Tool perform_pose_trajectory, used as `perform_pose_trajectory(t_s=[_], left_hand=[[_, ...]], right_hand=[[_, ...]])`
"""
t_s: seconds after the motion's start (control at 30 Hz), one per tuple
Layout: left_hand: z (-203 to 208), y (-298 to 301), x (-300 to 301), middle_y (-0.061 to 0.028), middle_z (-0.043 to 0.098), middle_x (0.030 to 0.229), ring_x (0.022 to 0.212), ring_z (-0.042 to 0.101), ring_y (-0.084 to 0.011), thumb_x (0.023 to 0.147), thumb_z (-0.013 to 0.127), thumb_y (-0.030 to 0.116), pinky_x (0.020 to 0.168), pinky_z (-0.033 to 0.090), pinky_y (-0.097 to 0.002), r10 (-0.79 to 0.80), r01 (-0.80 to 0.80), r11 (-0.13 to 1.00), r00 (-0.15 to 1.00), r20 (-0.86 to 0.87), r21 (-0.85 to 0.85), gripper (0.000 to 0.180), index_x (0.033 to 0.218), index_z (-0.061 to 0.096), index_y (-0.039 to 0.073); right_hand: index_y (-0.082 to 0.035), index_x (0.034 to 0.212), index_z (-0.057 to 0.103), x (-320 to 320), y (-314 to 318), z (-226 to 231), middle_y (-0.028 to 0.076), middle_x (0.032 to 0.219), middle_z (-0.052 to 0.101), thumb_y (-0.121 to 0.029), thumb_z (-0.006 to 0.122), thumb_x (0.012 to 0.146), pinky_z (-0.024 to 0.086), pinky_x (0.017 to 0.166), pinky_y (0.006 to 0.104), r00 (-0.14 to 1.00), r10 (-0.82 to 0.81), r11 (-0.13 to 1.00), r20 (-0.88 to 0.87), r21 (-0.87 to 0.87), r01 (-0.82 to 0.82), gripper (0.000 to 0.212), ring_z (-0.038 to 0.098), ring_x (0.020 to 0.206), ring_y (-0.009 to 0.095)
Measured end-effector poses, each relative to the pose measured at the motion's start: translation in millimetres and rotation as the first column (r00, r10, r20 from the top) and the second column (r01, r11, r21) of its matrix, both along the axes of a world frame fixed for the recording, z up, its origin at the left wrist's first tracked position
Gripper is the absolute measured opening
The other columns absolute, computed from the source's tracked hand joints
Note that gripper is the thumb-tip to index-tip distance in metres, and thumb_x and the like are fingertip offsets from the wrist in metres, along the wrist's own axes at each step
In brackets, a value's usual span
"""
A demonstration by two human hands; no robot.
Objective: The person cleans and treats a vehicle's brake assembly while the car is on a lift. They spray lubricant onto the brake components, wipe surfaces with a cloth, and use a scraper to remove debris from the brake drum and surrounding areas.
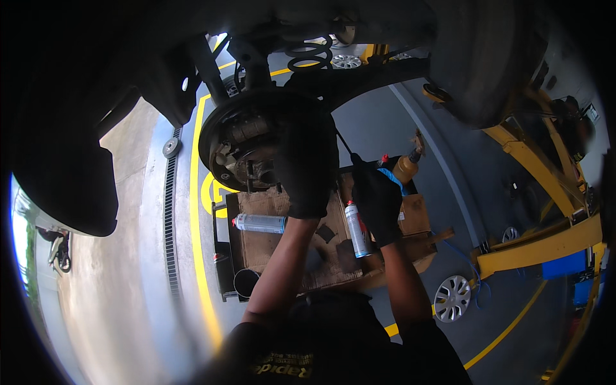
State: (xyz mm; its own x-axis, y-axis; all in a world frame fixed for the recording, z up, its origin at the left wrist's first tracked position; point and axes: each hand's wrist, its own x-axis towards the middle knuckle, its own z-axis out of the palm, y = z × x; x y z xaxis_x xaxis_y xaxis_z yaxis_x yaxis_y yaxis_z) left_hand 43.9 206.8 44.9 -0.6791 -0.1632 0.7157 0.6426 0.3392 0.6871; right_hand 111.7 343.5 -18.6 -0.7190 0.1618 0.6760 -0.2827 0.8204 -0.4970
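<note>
A drum brake assembly [240,138] with exposed parts hangs under a raised car. My left hand [309,170], in a black glove, reaches up against its right side; deep shadow hides those fingers. Lower and to the right, my black-gloved right hand [377,199] is closed round a thin dark rod-like tool [344,142]. The tool's shaft slants up and left toward the assembly's right edge, and its exact kind cannot be made out. Beneath my hands, one spray can [260,222] lies on cardboard [256,250], and a second spray can [358,239] is beside my right wrist.
The cardboard covers a dark cart. An amber bottle [405,169] stands at its far right, near a blue cloth-like item [393,179]. Yellow lift arms [539,250] fill the right side. A wheel cover [452,298] lies on the floor. Overhead are a coil spring [311,54] and dark bodywork.
</note>
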Motion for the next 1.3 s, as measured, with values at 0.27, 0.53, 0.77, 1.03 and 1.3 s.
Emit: perform_pose_trajectory(t_s=[0.27, 0.53, 0.77, 1.03, 1.3], left_hand=[[22, -51, -26, -0.0180, 0.071, 0.118, 0.104, 0.072, -0.0338, 0.093, 0.078, 0.021, 0.090, 0.058, -0.0434, 0.017, -0.038, 0.983, 0.993, -0.120, -0.180, 0.040, 0.129, 0.068, 0.006], [24, -87, -55, -0.0197, 0.065, 0.134, 0.127, 0.063, -0.0368, 0.095, 0.076, 0.018, 0.108, 0.049, -0.0469, -0.005, 0.018, 0.963, 0.999, 0.049, -0.270, 0.053, 0.143, 0.060, 0.004], [22, -99, -29, -0.0163, 0.072, 0.124, 0.112, 0.073, -0.0285, 0.095, 0.078, 0.010, 0.098, 0.057, -0.0395, 0.066, -0.069, 0.981, 0.998, -0.022, -0.182, 0.041, 0.132, 0.066, 0.000], [-66, -56, 77, -0.0096, 0.071, 0.105, 0.084, 0.067, -0.0125, 0.100, 0.065, -0.001, 0.072, 0.052, -0.0273, -0.204, 0.170, 0.962, 0.968, 0.148, 0.212, 0.016, 0.115, 0.068, 0.000], [-132, 15, 38, -0.0085, 0.067, 0.122, 0.101, 0.064, -0.0129, 0.117, 0.047, 0.031, 0.081, 0.055, -0.0279, -0.630, 0.364, 0.689, 0.728, 0.270, 0.626, 0.044, 0.145, 0.054, -0.001]], right_hand=[[-0.019, 0.138, 0.073, 25, -1, 73, 0.007, 0.089, 0.072, -0.013, 0.073, 0.098, 0.054, 0.064, 0.0336, 0.996, 0.084, 0.993, -0.035, 0.090, -0.080, 0.041, 0.069, 0.071, 0.019], [-0.024, 0.147, 0.063, -12, -14, 85, 0.004, 0.080, 0.059, -0.015, 0.074, 0.095, 0.049, 0.054, 0.0349, 0.999, 0.000, 0.909, -0.042, 0.416, 0.017, 0.054, 0.063, 0.063, 0.019], [-0.021, 0.145, 0.066, -28, -2, 83, 0.005, 0.081, 0.061, -0.006, 0.075, 0.089, 0.052, 0.060, 0.0363, 0.999, 0.027, 0.912, 0.021, 0.409, -0.033, 0.059, 0.064, 0.068, 0.020], [-0.014, 0.133, 0.074, -25, 2, 6, 0.008, 0.086, 0.071, -0.011, 0.073, 0.097, 0.053, 0.063, 0.0324, 0.990, 0.062, 0.997, -0.125, -0.032, -0.066, 0.036, 0.070, 0.072, 0.022], [-0.014, 0.133, 0.073, -36, 6, 3, 0.013, 0.102, 0.074, -0.006, 0.068, 0.099, 0.057, 0.074, 0.0362, 0.996, 0.090, 0.988, -0.020, -0.127, -0.092, 0.035, 0.074, 0.086, 0.028]])
